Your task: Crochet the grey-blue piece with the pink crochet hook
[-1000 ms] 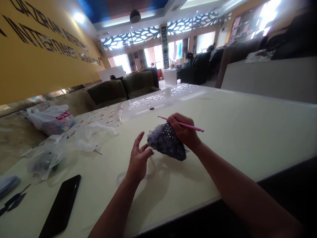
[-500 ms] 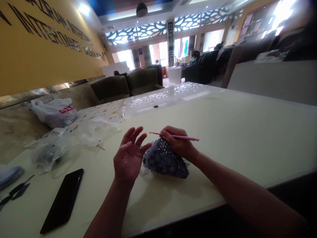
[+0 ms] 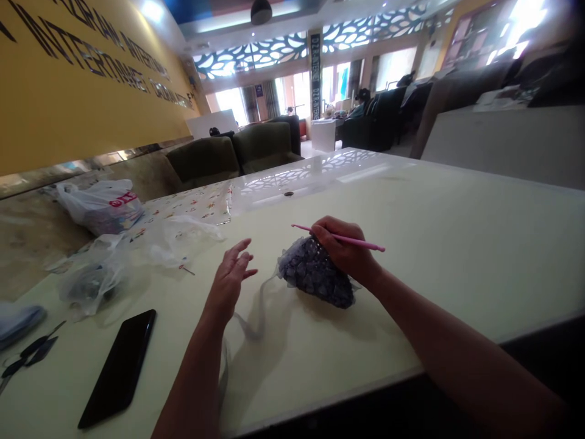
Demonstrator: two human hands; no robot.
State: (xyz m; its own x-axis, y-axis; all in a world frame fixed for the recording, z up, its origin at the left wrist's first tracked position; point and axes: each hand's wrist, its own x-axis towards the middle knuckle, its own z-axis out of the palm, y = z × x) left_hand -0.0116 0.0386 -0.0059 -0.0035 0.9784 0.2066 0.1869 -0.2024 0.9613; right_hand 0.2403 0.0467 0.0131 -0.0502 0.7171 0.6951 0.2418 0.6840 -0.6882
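Tabletop [image 3: 439,244], yellow wall [image 3: 91,122], right grip [image 3: 351,257] clamped on hook [image 3: 361,242] and crochet [image 3: 315,273], left grip [image 3: 230,279] apart

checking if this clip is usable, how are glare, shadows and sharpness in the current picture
Head view: windows blown out, lattice mirrored in the far end of the white table; head view: soft shadow under the grey piece, pink hook in the right hand fairly sharp; head view: right edge dark and blurred.

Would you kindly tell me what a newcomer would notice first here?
Probably the pink crochet hook in the right hand, a bright streak just above the dark ruffled piece that hand also holds over the pale table. The black phone at the picture's lower left would likely come next.
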